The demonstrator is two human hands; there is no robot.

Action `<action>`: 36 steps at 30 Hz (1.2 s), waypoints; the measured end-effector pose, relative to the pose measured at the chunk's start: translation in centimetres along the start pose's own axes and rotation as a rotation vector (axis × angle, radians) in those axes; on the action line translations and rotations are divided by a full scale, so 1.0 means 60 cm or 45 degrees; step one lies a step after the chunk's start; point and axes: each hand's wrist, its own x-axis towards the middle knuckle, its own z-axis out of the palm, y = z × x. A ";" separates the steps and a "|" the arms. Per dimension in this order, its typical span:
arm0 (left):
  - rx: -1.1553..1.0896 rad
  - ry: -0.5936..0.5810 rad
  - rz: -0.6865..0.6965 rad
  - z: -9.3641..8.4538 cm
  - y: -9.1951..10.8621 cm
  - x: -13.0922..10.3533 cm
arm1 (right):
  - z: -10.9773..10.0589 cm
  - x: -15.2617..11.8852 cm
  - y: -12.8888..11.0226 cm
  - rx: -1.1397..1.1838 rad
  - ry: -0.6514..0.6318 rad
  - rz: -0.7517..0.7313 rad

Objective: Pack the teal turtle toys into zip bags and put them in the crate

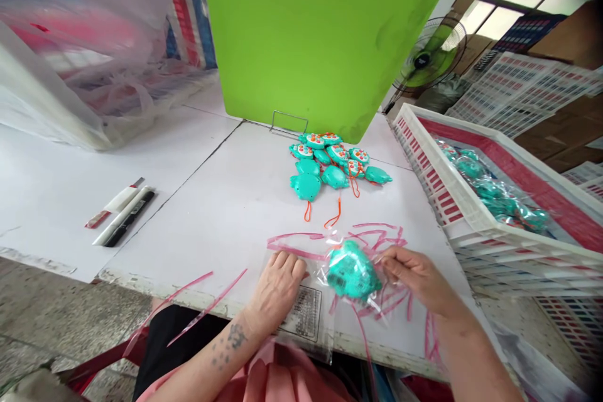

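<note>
My right hand (415, 275) pinches the edge of a clear bag that holds a teal animal-shaped toy (352, 271), just above the table's front part. My left hand (277, 284) lies back-up at the table edge, its fingers curled down onto a clear plastic bag (301, 320) printed with a black text box. The fingertips are partly hidden there. Pink plastic strips (386, 306) lie scattered under and around the bagged toy. Farther back sits a pile of similar teal toys (307, 186), some with orange cord loops (333, 221) and some showing white faces with coloured dots.
A green board (306, 31) stands behind the pile, with a wire stand (288, 123) at its foot. To the right, a white plastic crate (452, 201) contains bagged teal toys (499, 191). Markers (127, 220) and a red-and-white cutter-like tool (113, 204) lie at left. A fan (426, 59) stands behind.
</note>
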 end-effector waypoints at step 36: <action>-0.058 0.048 -0.017 0.014 -0.009 0.006 | 0.023 0.338 0.031 -0.469 0.420 -0.228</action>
